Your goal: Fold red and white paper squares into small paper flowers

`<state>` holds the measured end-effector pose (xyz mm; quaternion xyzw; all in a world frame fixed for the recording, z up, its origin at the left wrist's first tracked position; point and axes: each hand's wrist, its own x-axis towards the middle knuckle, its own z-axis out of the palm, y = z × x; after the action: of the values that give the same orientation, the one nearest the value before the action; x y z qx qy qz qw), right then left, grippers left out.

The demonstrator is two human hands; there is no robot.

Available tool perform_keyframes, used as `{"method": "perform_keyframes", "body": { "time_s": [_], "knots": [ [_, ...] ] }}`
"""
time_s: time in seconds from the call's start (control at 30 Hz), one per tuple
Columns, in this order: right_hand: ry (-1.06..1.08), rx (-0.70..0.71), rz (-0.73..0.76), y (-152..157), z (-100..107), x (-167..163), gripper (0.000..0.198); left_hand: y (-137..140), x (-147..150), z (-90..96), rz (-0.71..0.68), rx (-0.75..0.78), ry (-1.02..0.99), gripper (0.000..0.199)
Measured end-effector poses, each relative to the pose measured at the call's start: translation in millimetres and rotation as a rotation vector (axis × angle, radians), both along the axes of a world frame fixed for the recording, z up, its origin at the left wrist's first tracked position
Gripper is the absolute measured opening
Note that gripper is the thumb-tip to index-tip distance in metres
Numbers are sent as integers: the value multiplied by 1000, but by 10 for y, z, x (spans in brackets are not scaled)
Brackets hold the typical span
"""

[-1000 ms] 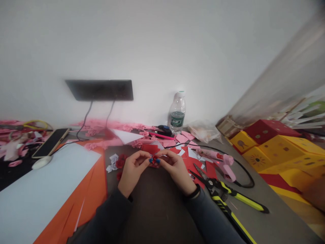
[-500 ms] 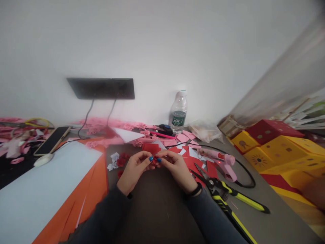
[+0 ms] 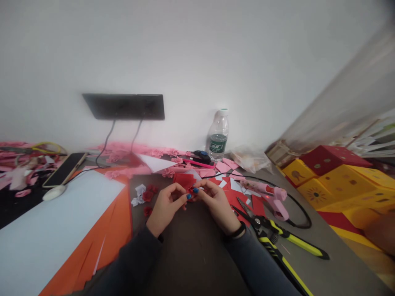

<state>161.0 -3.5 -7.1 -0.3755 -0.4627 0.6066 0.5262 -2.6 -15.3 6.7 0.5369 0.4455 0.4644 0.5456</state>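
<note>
Near the middle of the table, my left hand (image 3: pixel 169 205) and my right hand (image 3: pixel 216 204) meet with fingertips pinched on a small red paper flower (image 3: pixel 191 190). Fingers cover most of it. Left of my left hand lie red paper flowers (image 3: pixel 149 193) and crumpled white paper flowers (image 3: pixel 139 194). Behind and right of my hands are red paper pieces (image 3: pixel 183 179) and white scraps. A pink hot glue gun (image 3: pixel 271 196), its small red light showing, rests to the right. Spring-handled shears (image 3: pixel 259 224) with yellow-and-black grips lie beside my right forearm, blades apart.
A water bottle (image 3: pixel 218 137) stands against the wall. White sheets (image 3: pixel 70 209) over orange paper (image 3: pixel 101 238) cover the left side, beside a phone (image 3: pixel 64 169) and a mouse (image 3: pixel 54 193). Yellow and red boxes (image 3: pixel 342 185) sit at right. The glue gun's black cable (image 3: pixel 304 207) curves around it.
My hands have turned slightly around the red paper flower, the left thumb dropping a little below the right thumb. Both still pinch it. The view has shifted very slightly.
</note>
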Motion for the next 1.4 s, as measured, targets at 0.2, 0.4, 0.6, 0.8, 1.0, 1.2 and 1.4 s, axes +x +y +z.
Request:
{"method": "perform_keyframes", "body": {
  "time_s": [0.2, 0.4, 0.6, 0.8, 1.0, 1.2, 1.4],
  "knots": [
    [-7, 3, 16, 0, 25, -1, 26, 14, -16, -41, -39, 49, 68, 14],
    [84, 3, -1, 13, -40, -14, 28, 42, -65, 40, 30, 97, 59, 16],
    [105, 1, 2, 17, -58, -20, 29, -54, -620, 434, 183, 239, 459, 16],
    [89, 10, 30, 25, -92, -18, 28, -354, -1006, 338, 128, 144, 835, 17],
    [61, 1, 43, 19, -118, -14, 30, -511, -864, -48, 284, 98, 790, 18],
    [27, 54, 33, 9, -106, -25, 29, -476, -767, -163, 315, 250, 799, 18],
    [31, 72, 22, 17, -112, -31, 28, -384, -635, -203, 250, 340, 725, 18]
  ]
}}
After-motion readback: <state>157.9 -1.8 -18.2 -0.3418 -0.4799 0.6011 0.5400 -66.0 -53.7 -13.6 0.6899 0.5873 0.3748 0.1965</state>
